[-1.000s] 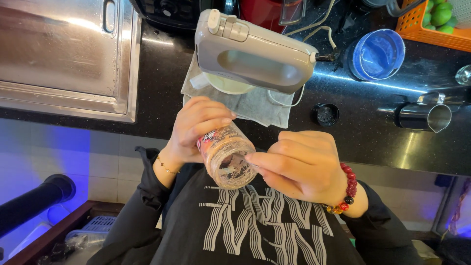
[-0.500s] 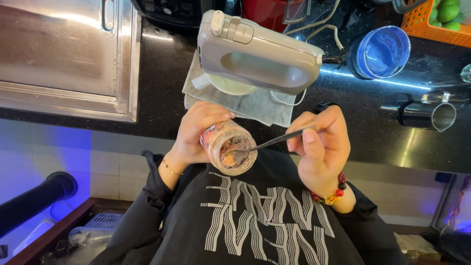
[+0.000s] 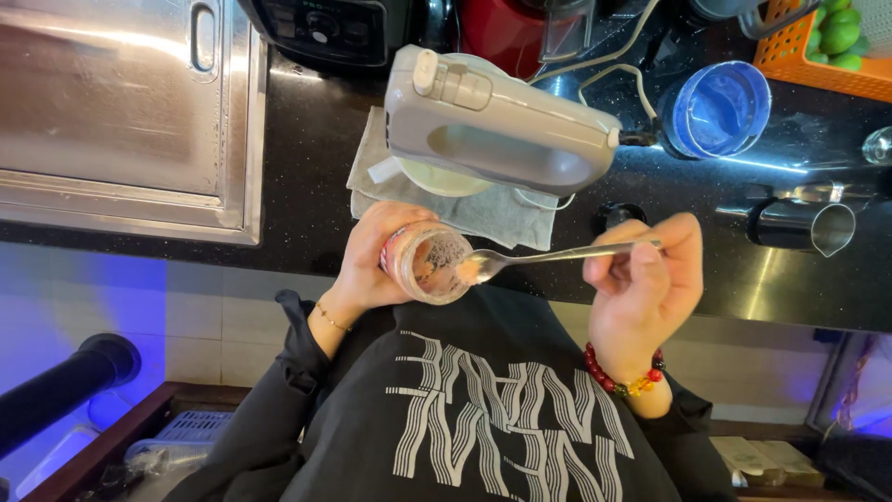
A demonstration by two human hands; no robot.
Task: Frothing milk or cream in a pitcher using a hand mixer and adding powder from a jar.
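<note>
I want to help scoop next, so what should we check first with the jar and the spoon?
1. Jar held firmly: ok, the left hand wraps around it.
2. Spoon gripped: ok, the right hand pinches the handle end.
3. Spoon bowl at the jar mouth: ok, its tip sits at the rim.
4. Anything left inside the jar: cannot tell, only smears show.
5. Hand mixer safely parked: ok, resting across a bowl on the cloth.
6. Mixer switched off: cannot tell.
</note>
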